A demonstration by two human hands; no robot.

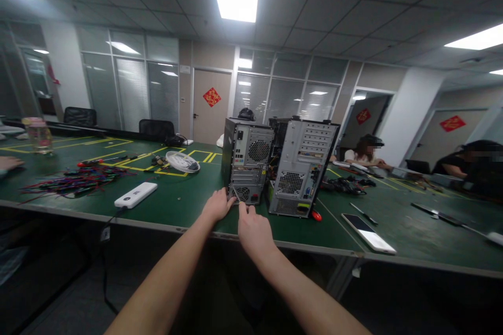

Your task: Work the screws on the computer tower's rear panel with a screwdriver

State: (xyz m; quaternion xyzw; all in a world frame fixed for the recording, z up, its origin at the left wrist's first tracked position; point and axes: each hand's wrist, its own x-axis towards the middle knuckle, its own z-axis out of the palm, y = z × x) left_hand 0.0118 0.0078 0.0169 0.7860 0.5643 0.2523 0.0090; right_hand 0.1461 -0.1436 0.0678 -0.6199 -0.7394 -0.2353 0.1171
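Two computer towers stand upright on the green table, their back panels facing me. At the lower left corner of the left computer tower (248, 149), my left hand (216, 205) is closed against the case edge, thumb toward the back panel. My right hand (255, 227) is closed in front of the same tower's lower grille. From its fingers a thin pale tool (236, 193) points up at the panel; its exact kind is too small to tell. The right computer tower (301, 167) stands beside it, touched by neither hand. A red handle (316, 215) shows at its lower right corner.
On the green table (176, 214) lie a white power bank (135, 195), bundled coloured wires (74, 180), a round white grille (183, 162) and a phone (369, 233). A bottle (39, 136) stands far left. Other people sit at right; another person's hand (10, 163) rests at left.
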